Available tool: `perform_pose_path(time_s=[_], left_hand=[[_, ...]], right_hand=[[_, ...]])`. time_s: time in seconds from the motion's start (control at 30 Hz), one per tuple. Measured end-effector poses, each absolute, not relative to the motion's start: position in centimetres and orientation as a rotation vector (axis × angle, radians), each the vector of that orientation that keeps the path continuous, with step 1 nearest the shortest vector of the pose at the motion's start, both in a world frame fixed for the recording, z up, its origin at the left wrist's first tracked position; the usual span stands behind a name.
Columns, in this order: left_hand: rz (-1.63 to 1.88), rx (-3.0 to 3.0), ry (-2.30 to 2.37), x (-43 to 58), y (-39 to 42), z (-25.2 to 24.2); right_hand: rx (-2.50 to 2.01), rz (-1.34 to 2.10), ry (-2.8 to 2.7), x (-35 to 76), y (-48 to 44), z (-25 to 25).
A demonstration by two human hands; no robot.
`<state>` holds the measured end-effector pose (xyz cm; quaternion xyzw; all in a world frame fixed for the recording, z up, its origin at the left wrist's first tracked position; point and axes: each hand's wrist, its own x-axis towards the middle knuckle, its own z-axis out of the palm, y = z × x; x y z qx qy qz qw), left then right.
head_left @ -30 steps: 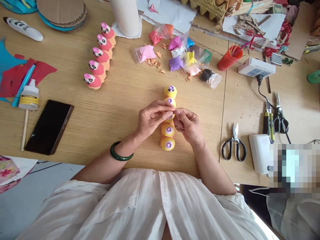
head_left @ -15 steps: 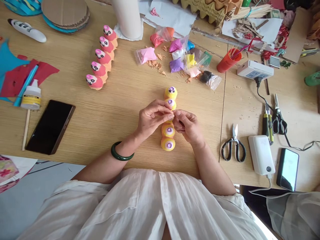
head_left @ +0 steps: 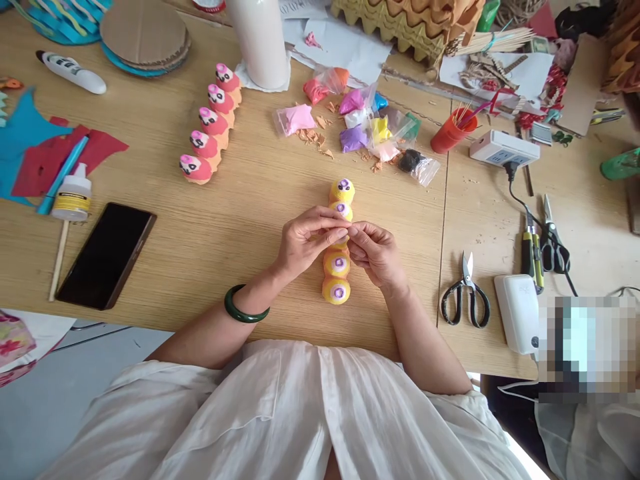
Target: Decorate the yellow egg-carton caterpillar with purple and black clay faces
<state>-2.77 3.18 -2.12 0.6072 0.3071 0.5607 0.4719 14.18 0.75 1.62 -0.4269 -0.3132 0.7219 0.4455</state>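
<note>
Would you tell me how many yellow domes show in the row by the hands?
4. Far dome and second dome lie beyond the left hand and right hand; third dome and end dome lie nearer the person. The hands may hide another.

You have two hands at work, left hand (head_left: 307, 241) and right hand (head_left: 376, 253); one yellow row (head_left: 337, 265) shows four purple-centred domes; one pink row (head_left: 211, 122) has five domes; two scissors, black-handled pair (head_left: 465, 298) and far pair (head_left: 551, 239); one phone (head_left: 106, 255); one green bangle (head_left: 245, 311).

Matt yellow caterpillar (head_left: 337, 291) on smooth wood-grain table (head_left: 225, 220); glossy phone (head_left: 106, 255).
</note>
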Motion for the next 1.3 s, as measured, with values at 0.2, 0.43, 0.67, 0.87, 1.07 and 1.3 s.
perform_pose_path(time_s=[0.2, 0.43, 0.67, 0.87, 1.07, 1.3], left_hand=[[1.332, 1.385, 0.83, -2.7, 3.2, -2.1], [1.344, 1.254, 0.831, -2.5, 3.5, -2.0], [1.329, 1.141, 0.92, -2.2, 3.7, -1.8], [1.376, 1.079, 0.949, -2.0, 4.7, -2.3], [1.391, 1.033, 0.943, -2.2, 5.2, -2.5], [1.446, 0.931, 0.982, -2.7, 6.0, -3.5]], right_hand=[[-1.132, 1.652, -0.811, 14.0, 0.7, 1.3], [-1.305, 1.095, -0.772, 15.7, 2.2, -1.4], [-1.304, 1.039, -0.984, 16.2, 2.8, -2.5], [-1.335, 1.009, -0.988, 16.1, 3.0, -2.9], [-1.363, 1.009, -0.965, 16.3, 3.2, -2.7], [-1.459, 0.898, -0.909, 16.6, -1.8, -1.1]])
